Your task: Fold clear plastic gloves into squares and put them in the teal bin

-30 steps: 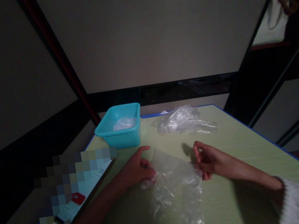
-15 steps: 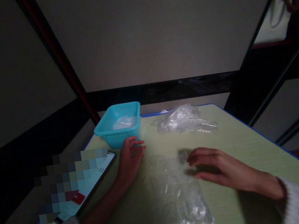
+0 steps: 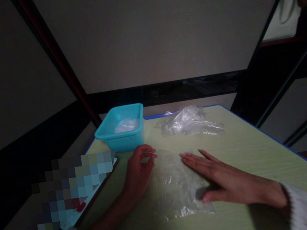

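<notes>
A clear plastic bag (image 3: 176, 188) lies flat and slightly wrinkled on the table in front of me. My right hand (image 3: 223, 177) rests over its right side, fingers stretched out and thumb apart. At the bag's upper left corner is my left hand (image 3: 140, 169), its fingers loosely curved with gaps between them. I cannot tell whether the left fingertips touch the film. Nothing shows gripped in either hand.
A turquoise plastic basket (image 3: 122, 140) with whitish film inside stands at the back left. Crumpled clear plastic (image 3: 189, 123) lies at the back. A partly blurred-out tablet-like device (image 3: 95, 191) sits left. The table (image 3: 264, 160) has a blue edge.
My right hand has flattened and spread its fingers over the bag. The left hand has shifted slightly right, and the bag's near edge has moved away from me.
</notes>
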The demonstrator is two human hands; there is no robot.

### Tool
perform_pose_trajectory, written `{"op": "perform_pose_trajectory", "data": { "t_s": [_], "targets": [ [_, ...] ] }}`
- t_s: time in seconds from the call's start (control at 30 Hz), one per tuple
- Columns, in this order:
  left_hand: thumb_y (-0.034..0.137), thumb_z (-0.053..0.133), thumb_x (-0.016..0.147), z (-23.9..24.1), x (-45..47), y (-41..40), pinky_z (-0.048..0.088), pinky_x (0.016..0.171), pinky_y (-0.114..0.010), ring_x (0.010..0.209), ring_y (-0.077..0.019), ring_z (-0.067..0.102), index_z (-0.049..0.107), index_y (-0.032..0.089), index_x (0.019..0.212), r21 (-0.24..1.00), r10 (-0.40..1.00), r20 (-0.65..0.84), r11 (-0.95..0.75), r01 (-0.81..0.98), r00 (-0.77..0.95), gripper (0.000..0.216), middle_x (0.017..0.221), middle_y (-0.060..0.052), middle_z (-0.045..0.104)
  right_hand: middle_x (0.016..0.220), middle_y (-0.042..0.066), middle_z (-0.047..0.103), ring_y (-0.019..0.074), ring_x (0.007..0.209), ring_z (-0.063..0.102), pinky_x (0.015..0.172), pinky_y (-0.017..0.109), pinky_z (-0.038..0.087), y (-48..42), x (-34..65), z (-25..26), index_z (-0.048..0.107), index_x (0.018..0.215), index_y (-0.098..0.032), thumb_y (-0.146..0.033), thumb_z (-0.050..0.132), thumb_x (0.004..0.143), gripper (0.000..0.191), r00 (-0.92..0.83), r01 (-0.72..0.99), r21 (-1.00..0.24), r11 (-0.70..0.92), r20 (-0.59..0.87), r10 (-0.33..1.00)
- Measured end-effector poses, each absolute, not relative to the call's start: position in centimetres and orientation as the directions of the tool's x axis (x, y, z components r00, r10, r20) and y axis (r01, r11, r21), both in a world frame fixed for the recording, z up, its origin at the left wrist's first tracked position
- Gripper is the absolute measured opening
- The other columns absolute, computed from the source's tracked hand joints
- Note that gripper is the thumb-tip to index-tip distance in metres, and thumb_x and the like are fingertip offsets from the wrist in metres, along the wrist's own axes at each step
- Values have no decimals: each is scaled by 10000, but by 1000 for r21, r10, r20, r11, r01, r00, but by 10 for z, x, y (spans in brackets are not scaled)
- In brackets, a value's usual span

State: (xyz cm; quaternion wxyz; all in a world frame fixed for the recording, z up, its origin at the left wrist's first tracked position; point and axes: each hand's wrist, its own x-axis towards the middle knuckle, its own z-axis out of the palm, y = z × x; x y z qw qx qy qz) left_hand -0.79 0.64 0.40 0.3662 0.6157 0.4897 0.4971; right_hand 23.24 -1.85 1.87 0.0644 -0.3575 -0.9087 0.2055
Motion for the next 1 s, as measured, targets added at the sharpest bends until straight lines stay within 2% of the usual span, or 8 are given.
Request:
{"op": "perform_pose_trajectory", "data": {
  "t_s": [0.27, 0.37, 0.43, 0.5, 0.6, 0.73, 0.87, 1.0],
  "targets": [
    [122, 453, 742, 6, -3, -10, 500, 613, -234, 828, -178, 605, 573, 186, 804, 782, 884, 411, -467, 412, 222, 149, 875, -48, 635, 1347, 104, 448, 247, 1230, 421, 1065, 536, 210, -12, 233, 10, 413, 1317, -211, -293, 485, 881, 449, -597, 614, -482, 625, 235, 767],
    [125, 440, 781, 9, 3, -18, 492, 776, -285, 888, -182, 603, 594, 166, 864, 638, 722, 494, -679, 363, 484, 179, 943, -80, 649, 1283, 96, 523, 245, 1171, 489, 1062, 543, 215, -10, 232, 9, 483, 1252, -208, -267, 475, 882, 375, -570, 603, -508, 615, 265, 778],
    [140, 452, 803, 13, 8, -26, 448, 886, -310, 986, -195, 578, 605, 136, 956, 534, 569, 468, -792, 297, 676, 217, 1038, -107, 646, 1213, 85, 583, 240, 1121, 534, 1059, 531, 232, -11, 231, 13, 536, 1183, -208, -256, 443, 893, 308, -545, 585, -536, 608, 295, 785],
    [197, 495, 820, 16, 12, -33, 365, 991, -342, 1132, -218, 505, 579, 111, 1073, 462, 439, 373, -852, 247, 818, 280, 1169, -123, 602, 1121, 72, 636, 229, 1051, 581, 1007, 481, 342, -13, 231, 17, 573, 1103, -208, -266, 406, 907, 265, -501, 560, -597, 575, 309, 809],
    [326, 510, 848, 19, 16, -39, 265, 1062, -387, 1248, -238, 400, 493, 102, 1217, 409, 342, 237, -884, 226, 909, 432, 1320, -133, 483, 915, 58, 690, 200, 866, 644, 798, 367, 497, -15, 231, 19, 575, 1004, -196, -317, 385, 916, 242, -413, 472, -753, 459, 270, 869],
    [386, 494, 861, 20, 17, -40, 228, 1080, -390, 1267, -240, 377, 459, 91, 1254, 392, 300, 183, -896, 210, 936, 493, 1336, -138, 462, 704, 26, 636, 161, 642, 642, 615, 297, 512, -14, 229, 15, 530, 885, -176, -424, 424, 890, 270, -347, 229, -931, 284, 195, 917],
    [406, 482, 868, 19, 18, -40, 209, 1084, -382, 1266, -237, 379, 456, 85, 1255, 384, 276, 154, -901, 200, 949, 504, 1320, -134, 481, 663, -11, 562, 133, 547, 619, 536, 266, 495, -14, 228, 10, 495, 857, -173, -485, 460, 858, 314, -372, 127, -980, 154, 97, 923],
    [403, 483, 868, 19, 19, -41, 227, 1074, -393, 1249, -242, 403, 453, 112, 1264, 408, 285, 157, -891, 201, 946, 492, 1317, -130, 483, 671, -10, 555, 140, 572, 626, 548, 270, 497, -15, 227, 9, 476, 839, -174, -506, 431, 864, 336, -422, 190, -973, 128, 37, 906]
  ]
}}
